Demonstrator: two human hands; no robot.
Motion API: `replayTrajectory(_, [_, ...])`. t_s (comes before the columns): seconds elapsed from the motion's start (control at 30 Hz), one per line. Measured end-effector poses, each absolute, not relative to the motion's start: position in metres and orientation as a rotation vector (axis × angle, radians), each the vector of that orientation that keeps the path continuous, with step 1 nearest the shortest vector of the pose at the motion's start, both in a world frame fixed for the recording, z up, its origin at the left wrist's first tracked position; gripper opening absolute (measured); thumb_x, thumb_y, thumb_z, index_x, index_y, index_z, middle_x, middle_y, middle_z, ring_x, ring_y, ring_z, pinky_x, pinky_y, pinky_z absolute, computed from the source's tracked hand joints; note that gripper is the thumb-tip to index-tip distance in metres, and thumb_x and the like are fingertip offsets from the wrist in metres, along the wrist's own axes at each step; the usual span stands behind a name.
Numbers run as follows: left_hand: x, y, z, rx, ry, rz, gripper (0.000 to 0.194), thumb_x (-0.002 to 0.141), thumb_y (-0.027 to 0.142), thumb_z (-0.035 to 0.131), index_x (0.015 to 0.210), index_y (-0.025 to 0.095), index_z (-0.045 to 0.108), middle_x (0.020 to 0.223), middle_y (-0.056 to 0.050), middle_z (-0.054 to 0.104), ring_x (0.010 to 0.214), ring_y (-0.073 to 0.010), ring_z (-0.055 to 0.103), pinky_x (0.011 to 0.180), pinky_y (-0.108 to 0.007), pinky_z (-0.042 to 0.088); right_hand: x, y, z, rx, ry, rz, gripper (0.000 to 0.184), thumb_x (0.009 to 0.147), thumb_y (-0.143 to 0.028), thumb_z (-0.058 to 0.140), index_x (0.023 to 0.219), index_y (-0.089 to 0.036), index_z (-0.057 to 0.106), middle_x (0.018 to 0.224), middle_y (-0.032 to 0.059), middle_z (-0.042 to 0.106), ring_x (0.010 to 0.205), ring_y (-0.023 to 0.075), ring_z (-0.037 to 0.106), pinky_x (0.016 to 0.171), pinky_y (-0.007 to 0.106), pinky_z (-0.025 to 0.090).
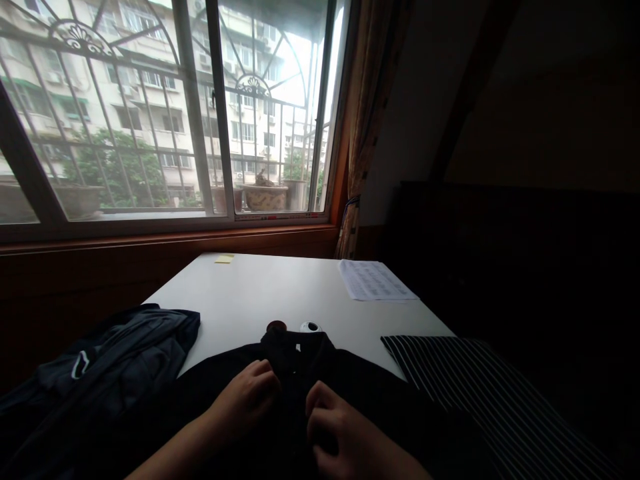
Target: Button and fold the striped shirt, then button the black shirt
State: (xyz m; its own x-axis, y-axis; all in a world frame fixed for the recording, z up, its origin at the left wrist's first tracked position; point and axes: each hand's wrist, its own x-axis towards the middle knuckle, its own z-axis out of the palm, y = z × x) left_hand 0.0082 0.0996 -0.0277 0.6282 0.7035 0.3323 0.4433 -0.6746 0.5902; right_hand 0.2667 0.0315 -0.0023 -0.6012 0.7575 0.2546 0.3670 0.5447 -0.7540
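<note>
A black shirt (pixel 365 387) lies spread on the white table, its collar (pixel 280 343) pointing away from me and a small white label showing inside the neck. My left hand (pixel 253 393) is closed at the left side of the shirt's front, just below the collar, with its fingertips on the cloth. Opposite it, my right hand (pixel 335 423) has curled fingers pinched on the right side of the front opening. The dark cloth hides exactly how much fabric each hand grips.
Dark clothing (pixel 145 347) is heaped on the table's left side. Striped cloth (pixel 465 380) hangs over the right edge. Past the collar sit a brown round object (pixel 276 325) and a white one (pixel 311 327). Printed papers (pixel 375 280) and yellow notes (pixel 225 259) lie farther back on the table (pixel 270 283).
</note>
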Motion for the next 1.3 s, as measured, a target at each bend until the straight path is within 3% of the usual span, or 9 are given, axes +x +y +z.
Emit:
replayTrajectory(0.27, [0.009, 0.099, -0.025, 2.399, 0.931, 0.751, 0.014, 0.089, 0.01, 0.052, 0.087, 0.02, 0.062, 0.097, -0.005, 0.062, 0.09, -0.0187, 0.057, 0.076, -0.028, 0.046, 0.273, 0.036, -0.005, -0.981, -2.232, 0.89, 0.026, 0.07, 0.0, 0.06, 0.087, -0.02, 0.06, 0.12, 0.0031, 0.053, 0.095, 0.013, 0.061, 0.078, 0.021, 0.049])
replayTrajectory(0.6, [0.009, 0.1, -0.024, 2.399, 0.939, 0.727, 0.016, 0.089, 0.012, 0.051, 0.089, 0.02, 0.065, 0.099, -0.006, 0.062, 0.092, -0.0195, 0.058, 0.078, -0.03, 0.047, 0.273, 0.039, -0.01, -1.025, -2.191, 0.873, 0.025, 0.072, -0.002, 0.063, 0.088, -0.021, 0.062, 0.124, 0.0037, 0.053, 0.098, 0.0144, 0.062, 0.082, 0.024, 0.05])
replayTrajectory(0.8, [0.008, 0.102, -0.028, 2.385, 0.936, 0.728, 0.016, 0.09, 0.01, 0.052, 0.09, 0.021, 0.064, 0.101, -0.005, 0.062, 0.093, -0.0187, 0.058, 0.081, -0.029, 0.047, 0.275, 0.047, -0.026, -1.062, -2.18, 0.838, 0.041, 0.079, -0.003, 0.061, 0.113, -0.026, 0.068, 0.128, 0.0053, 0.051, 0.099, 0.0148, 0.062, 0.085, 0.026, 0.051])
replayTrajectory(1.07, [0.009, 0.101, -0.029, 2.411, 0.95, 0.734, 0.016, 0.09, 0.011, 0.051, 0.09, 0.02, 0.063, 0.097, -0.005, 0.061, 0.09, -0.0189, 0.057, 0.076, -0.028, 0.045, 0.271, 0.048, -0.024, -1.027, -2.191, 0.768, 0.033, 0.088, -0.006, 0.055, 0.111, -0.023, 0.071, 0.112, 0.0055, 0.058, 0.1, 0.0154, 0.063, 0.088, 0.026, 0.051])
replayTrajectory(1.3, [0.009, 0.101, -0.027, 2.414, 0.931, 0.744, 0.015, 0.089, 0.01, 0.051, 0.088, 0.02, 0.062, 0.098, -0.005, 0.062, 0.09, -0.0187, 0.057, 0.076, -0.028, 0.045, 0.27, 0.048, -0.024, -1.034, -2.217, 0.774, 0.033, 0.088, -0.006, 0.056, 0.111, -0.023, 0.071, 0.109, 0.0047, 0.061, 0.1, 0.016, 0.063, 0.088, 0.026, 0.05])
